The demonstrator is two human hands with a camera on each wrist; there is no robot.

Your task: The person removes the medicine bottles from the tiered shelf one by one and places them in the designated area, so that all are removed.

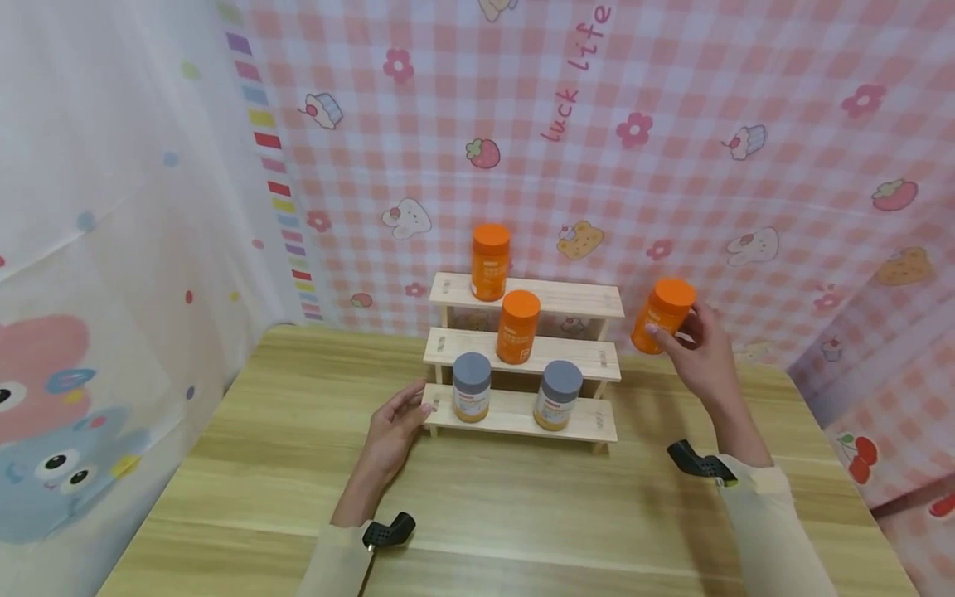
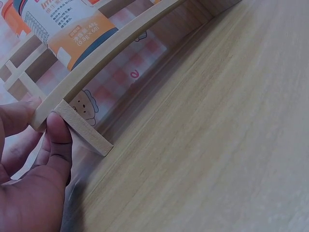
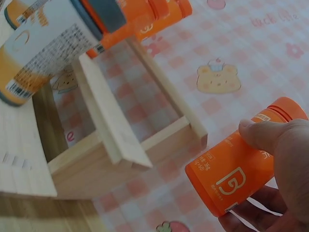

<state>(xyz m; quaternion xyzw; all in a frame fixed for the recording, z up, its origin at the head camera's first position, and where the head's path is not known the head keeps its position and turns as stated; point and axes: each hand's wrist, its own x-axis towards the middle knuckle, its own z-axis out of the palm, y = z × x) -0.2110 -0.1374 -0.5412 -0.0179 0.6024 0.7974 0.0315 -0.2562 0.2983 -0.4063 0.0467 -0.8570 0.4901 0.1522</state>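
Observation:
My right hand (image 1: 700, 352) grips an orange bottle (image 1: 663, 316) in the air, just right of a three-step wooden rack (image 1: 522, 413). In the right wrist view, thumb and fingers wrap this orange bottle near its cap. With thumb and fingertips, my left hand (image 1: 395, 431) pinches the left end of the rack's lowest step; the left wrist view shows this from close by. On the top step stands one orange bottle (image 1: 490, 262), and another orange bottle (image 1: 518, 327) is on the middle step. Two grey-capped bottles, one left (image 1: 472, 387) and one right (image 1: 558, 395), stand on the lowest step.
The rack stands on a wood-grain table (image 1: 477, 514), close to a pink checked cloth (image 1: 448, 108) hung behind it. A white patterned curtain (image 1: 127, 207) hangs on the left. Each sleeve carries a black wrist mount.

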